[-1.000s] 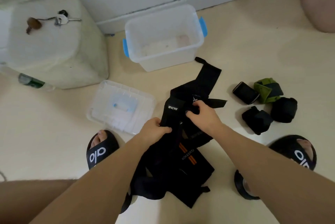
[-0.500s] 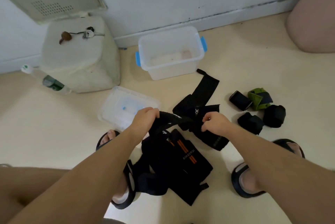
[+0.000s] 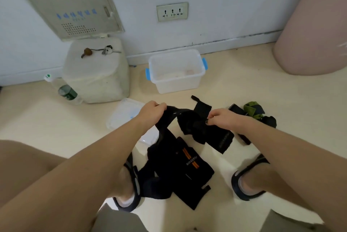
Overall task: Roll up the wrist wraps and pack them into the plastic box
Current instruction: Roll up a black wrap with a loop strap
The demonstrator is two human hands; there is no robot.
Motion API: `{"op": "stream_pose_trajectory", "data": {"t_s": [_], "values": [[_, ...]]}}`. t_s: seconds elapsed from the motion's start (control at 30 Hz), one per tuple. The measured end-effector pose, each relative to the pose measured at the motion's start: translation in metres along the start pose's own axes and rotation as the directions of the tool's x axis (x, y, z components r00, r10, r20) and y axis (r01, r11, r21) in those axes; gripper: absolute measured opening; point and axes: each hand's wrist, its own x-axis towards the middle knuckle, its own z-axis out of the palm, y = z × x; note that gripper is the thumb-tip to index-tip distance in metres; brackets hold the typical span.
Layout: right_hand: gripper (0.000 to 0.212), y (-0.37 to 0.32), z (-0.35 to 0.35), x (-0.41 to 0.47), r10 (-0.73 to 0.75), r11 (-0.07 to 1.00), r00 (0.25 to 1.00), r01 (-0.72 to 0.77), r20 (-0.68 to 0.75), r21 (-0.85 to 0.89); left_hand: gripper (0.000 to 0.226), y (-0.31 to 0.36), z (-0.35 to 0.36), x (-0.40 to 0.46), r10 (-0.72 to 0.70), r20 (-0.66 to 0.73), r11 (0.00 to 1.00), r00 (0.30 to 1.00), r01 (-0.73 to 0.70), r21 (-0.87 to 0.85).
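Note:
My left hand grips one end of a black wrist wrap lifted off the floor. My right hand pinches the same wrap further along, and its free end hangs down to the right. A pile of unrolled black wraps, one with orange stripes, lies on the floor between my feet. Several rolled wraps, black and green, lie to the right, partly hidden by my right arm. The clear plastic box with blue latches stands open near the wall.
The box's clear lid lies flat on the floor left of my hands. A white stool with keys on top and a plastic bottle stand at the left. A pink round seat fills the right corner. My sandalled feet flank the pile.
Both hands have lifted the black wrap off the pile and drawn apart, stretching it between them. The view has tilted up, showing more wall and the socket.

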Motion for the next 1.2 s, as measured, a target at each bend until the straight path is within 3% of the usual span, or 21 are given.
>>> {"op": "stream_pose_trajectory", "data": {"t_s": [0.17, 0.27, 0.47, 0.63, 0.77, 0.9, 1.07, 1.2], "values": [[0.012, -0.012, -0.011, -0.018, -0.063, 0.944, 0.997, 0.047, -0.040, -0.326, 0.022, -0.001, -0.008, -0.010, 0.125, 0.004, 0.962, 0.992, -0.122, 0.244], [0.012, -0.020, -0.019, -0.026, -0.123, 0.907, 0.988, 0.072, -0.095, -0.415, 0.022, 0.002, -0.012, -0.015, 0.194, -0.012, 0.905, 0.981, -0.174, 0.389], [0.021, -0.036, -0.037, -0.034, -0.114, 0.919, 0.988, 0.065, -0.104, -0.389, 0.026, 0.016, -0.026, -0.020, 0.268, -0.079, 0.846, 0.960, -0.196, 0.495], [0.017, -0.042, -0.037, -0.029, -0.161, 0.940, 0.941, 0.055, -0.297, -0.336, 0.019, 0.034, -0.038, -0.027, 0.447, -0.113, 0.720, 0.888, -0.282, 0.634], [0.015, -0.035, -0.017, -0.026, -0.178, 0.937, 0.912, 0.043, -0.369, -0.346, 0.018, 0.026, -0.040, -0.026, 0.469, -0.113, 0.671, 0.876, -0.270, 0.690], [0.015, -0.027, -0.004, -0.020, -0.180, 0.947, 0.924, 0.071, -0.337, -0.312, 0.017, 0.006, -0.034, -0.020, 0.396, -0.102, 0.694, 0.913, -0.224, 0.684], [0.019, -0.004, 0.002, -0.010, -0.139, 0.932, 0.974, 0.068, -0.178, -0.355, 0.021, -0.011, -0.029, -0.013, 0.234, 0.089, 0.675, 0.968, -0.228, 0.702], [0.016, 0.000, 0.007, -0.004, -0.168, 0.922, 0.956, 0.065, -0.242, -0.382, 0.020, -0.014, -0.021, -0.011, 0.386, -0.003, 0.600, 0.922, -0.249, 0.760]]}}
